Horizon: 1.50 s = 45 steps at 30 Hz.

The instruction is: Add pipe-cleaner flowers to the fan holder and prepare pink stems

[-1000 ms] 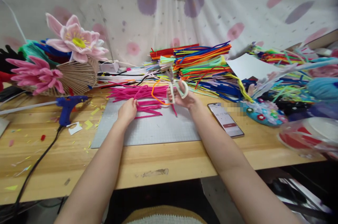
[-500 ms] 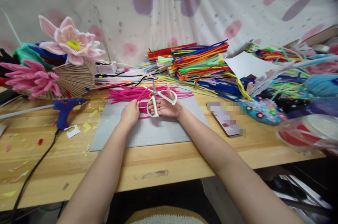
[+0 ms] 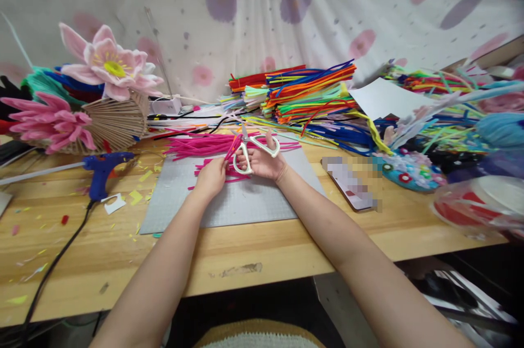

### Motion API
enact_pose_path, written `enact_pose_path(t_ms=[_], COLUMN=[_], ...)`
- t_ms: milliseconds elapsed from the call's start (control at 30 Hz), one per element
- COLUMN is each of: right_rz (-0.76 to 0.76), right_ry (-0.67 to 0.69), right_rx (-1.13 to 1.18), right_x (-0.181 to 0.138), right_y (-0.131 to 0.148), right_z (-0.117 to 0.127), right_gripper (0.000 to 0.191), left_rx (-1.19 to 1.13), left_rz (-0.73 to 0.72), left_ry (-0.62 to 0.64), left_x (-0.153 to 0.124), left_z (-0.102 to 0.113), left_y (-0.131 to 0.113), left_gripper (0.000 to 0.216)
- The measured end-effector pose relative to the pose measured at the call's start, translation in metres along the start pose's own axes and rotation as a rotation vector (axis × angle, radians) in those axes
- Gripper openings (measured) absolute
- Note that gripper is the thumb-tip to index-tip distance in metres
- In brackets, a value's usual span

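Note:
My left hand (image 3: 212,176) pinches a few magenta pipe cleaners (image 3: 233,149), which slant up and to the right from its fingertips. In my right hand (image 3: 267,163) is a pair of scissors (image 3: 244,139) with white handles. The thumb is through one ring and the fingers through the other, and the blades stand apart beside the held stems. A loose bundle of long magenta pipe cleaners (image 3: 188,146) lies behind the hands. Short magenta pieces (image 3: 201,166) lie around my left hand on the grey cutting mat (image 3: 254,208), partly hidden by it.
A blue glue gun (image 3: 98,173) with its cord lies left among scraps. Pink fuzzy flowers (image 3: 112,66) and a fan (image 3: 118,118) stand behind it. Coloured pipe cleaner bundles (image 3: 311,88) line the back. On the right are a phone (image 3: 347,187) and a plastic-wrapped tub (image 3: 470,203).
My left hand has moved slightly right, and the stems in it now point up toward the scissors. Short magenta pieces beside it are more exposed. The scissors have shifted slightly right.

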State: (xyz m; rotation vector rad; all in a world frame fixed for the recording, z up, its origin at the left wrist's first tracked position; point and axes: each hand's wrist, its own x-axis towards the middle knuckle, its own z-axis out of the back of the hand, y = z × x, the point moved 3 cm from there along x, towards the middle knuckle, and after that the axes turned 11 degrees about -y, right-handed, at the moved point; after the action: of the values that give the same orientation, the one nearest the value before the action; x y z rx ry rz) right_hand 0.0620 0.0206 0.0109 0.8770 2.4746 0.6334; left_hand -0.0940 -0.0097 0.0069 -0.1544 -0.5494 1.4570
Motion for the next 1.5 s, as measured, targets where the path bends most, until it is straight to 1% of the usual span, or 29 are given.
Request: enact_pose_path(t_ms=[233, 400, 500, 567, 667, 767, 867, 933, 1033, 1100, 1167, 1233, 1333, 1433, 1500], right_rz=[-0.016, -0.094, -0.139, -0.134, -0.094, -0.08, -0.079, -0.101, -0.117, -0.088, -0.057, -0.039, -0.043, -0.051, -0.043], right_ry=[0.035, 0.023, 0.018, 0.025, 0.04, 0.035, 0.039, 0.081, 0.136, 0.134, 0.116, 0.1, 0.071, 0.038, 0.023], right_rx=[0.072, 0.13, 0.119, 0.088, 0.0, -0.195, -0.464, -0.533, -0.396, -0.284, -0.209, -0.148, -0.077, -0.053, -0.082], right_x=[-0.001, 0.002, 0.004, 0.005, 0.004, -0.002, -0.013, -0.02, -0.028, -0.028, -0.026, -0.022, -0.015, -0.01, -0.008], right_y=[-0.002, -0.003, -0.004, -0.003, 0.0, 0.009, 0.02, 0.025, 0.025, 0.022, 0.019, 0.016, 0.013, 0.012, 0.013], right_z=[-0.008, -0.009, -0.009, -0.009, -0.008, -0.001, 0.007, 0.009, 0.002, -0.004, -0.008, -0.009, -0.007, -0.004, -0.003], right_gripper=[0.069, 0.053, 0.047, 0.047, 0.051, 0.053, 0.042, 0.041, 0.059, 0.069, 0.073, 0.074, 0.071, 0.065, 0.062], left_rx=[-0.03, -0.023, -0.005, 0.007, 0.025, 0.04, 0.041, 0.036, 0.014, -0.023, -0.074, -0.105, -0.097, -0.076, -0.081], left_rz=[-0.003, 0.011, 0.024, 0.043, 0.087, 0.112, 0.092, 0.059, 0.003, -0.033, -0.064, -0.081, -0.065, -0.042, -0.042], left_ry=[0.03, 0.031, 0.034, 0.023, -0.054, -0.13, -0.158, -0.154, -0.127, -0.11, -0.087, -0.05, 0.0, 0.017, 0.009], left_x=[0.002, 0.002, 0.001, 0.001, 0.002, 0.003, 0.004, 0.004, 0.003, 0.003, 0.003, 0.003, 0.002, 0.002, 0.001], left_z=[0.001, 0.001, 0.0, 0.001, 0.007, 0.017, 0.023, 0.024, 0.019, 0.014, 0.008, 0.003, -0.002, -0.002, 0.0], left_y=[-0.002, -0.002, -0.003, -0.003, -0.001, 0.006, 0.013, 0.013, 0.006, 0.0, -0.005, -0.008, -0.008, -0.008, -0.007], left_gripper=[0.028, 0.027, 0.027, 0.028, 0.029, 0.029, 0.027, 0.027, 0.026, 0.026, 0.026, 0.026, 0.026, 0.026, 0.027])
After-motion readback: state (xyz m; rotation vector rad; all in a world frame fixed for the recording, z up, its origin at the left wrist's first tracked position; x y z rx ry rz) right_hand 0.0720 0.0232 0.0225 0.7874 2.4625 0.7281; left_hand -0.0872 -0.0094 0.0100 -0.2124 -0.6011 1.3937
